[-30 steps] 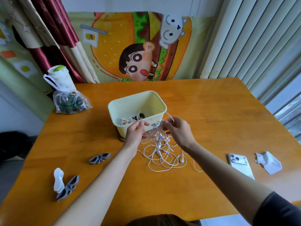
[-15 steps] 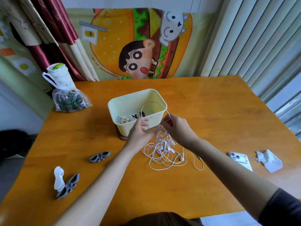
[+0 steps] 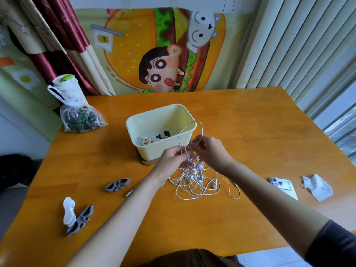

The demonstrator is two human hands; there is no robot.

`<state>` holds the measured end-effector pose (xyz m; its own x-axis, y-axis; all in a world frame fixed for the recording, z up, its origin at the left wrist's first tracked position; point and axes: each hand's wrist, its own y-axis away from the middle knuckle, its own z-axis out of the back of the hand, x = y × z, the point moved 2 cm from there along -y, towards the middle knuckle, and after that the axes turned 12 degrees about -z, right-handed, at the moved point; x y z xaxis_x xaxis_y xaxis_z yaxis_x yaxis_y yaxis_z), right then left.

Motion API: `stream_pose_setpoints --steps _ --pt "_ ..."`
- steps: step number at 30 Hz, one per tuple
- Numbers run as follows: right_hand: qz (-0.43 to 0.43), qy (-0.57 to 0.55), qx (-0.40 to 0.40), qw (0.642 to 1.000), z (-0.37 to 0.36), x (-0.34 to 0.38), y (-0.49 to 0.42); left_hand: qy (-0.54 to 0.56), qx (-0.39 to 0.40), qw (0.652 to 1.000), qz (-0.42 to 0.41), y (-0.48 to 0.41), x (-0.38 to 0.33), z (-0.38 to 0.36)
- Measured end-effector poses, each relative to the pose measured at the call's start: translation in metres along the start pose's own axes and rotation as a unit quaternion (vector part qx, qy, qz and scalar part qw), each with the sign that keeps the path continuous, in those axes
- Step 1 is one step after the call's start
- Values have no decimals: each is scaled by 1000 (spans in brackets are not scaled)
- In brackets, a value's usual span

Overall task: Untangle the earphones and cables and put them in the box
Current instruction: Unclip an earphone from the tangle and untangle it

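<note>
Untangling is in hand, mid-frame — cables (image 3: 192, 182) are pinched by left grip (image 3: 172, 158) and right grip (image 3: 211, 149); next, one strand likely must be eased free.

White earphones (image 3: 194, 180), pale yellow box (image 3: 154, 151), orange wooden table (image 3: 250, 132), grey clips (image 3: 117, 185).

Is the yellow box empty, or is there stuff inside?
Not empty. The box has a few small bits lying at its bottom; they are too small to identify.

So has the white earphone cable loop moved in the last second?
Yes: the white cable loop shifted right, now crossing the pale yellow plastic box's right corner.
</note>
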<state>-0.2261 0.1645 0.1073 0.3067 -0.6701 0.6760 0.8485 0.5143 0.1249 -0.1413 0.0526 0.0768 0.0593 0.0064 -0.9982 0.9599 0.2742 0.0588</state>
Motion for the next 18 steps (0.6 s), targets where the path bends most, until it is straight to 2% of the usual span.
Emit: stream_pose_setpoints --steps 8,15,18 --pt "-49 -24 4 998 1 -12 0 92 -12 996 -3 1 4 5" --pt "-20 -45 48 998 2 -2 6 25 -87 996 -11 -2 0 6" --pt "-3 -56 44 997 1 1 8 16 -90 996 -19 -3 -1 5"
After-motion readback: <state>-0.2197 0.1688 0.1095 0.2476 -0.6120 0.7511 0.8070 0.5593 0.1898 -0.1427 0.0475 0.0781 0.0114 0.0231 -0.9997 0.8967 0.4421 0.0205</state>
